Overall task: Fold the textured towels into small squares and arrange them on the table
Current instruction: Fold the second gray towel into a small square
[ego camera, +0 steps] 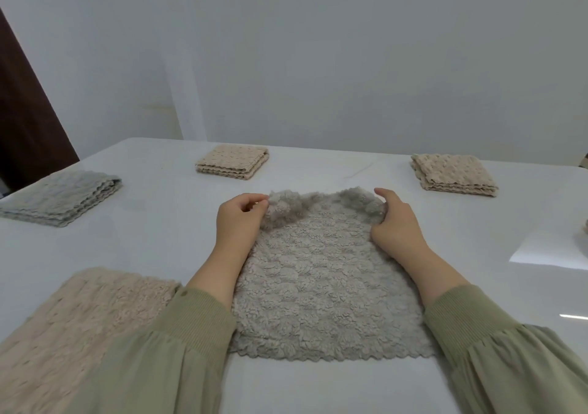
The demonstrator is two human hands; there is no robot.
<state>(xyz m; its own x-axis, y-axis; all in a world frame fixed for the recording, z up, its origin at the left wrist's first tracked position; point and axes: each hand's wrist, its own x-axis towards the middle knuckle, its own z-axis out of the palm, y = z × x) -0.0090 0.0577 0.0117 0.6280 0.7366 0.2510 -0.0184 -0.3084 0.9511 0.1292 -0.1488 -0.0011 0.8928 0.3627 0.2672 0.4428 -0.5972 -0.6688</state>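
A grey textured towel (324,286) lies spread flat on the white table (152,222) in front of me. My left hand (240,222) pinches its far left corner, and my right hand (394,222) grips its far right corner; both corners are bunched up off the table. A folded grey towel (60,202) sits at the far left. Two folded beige towels lie further back, one at centre (232,162) and one at the right (453,175). An unfolded beige towel (70,327) lies at my near left, partly under my left sleeve.
The table's far edge meets a pale wall (318,63). A dark brown panel (25,111) stands beyond the left corner. A sliver of another beige object (584,227) shows at the right frame edge.
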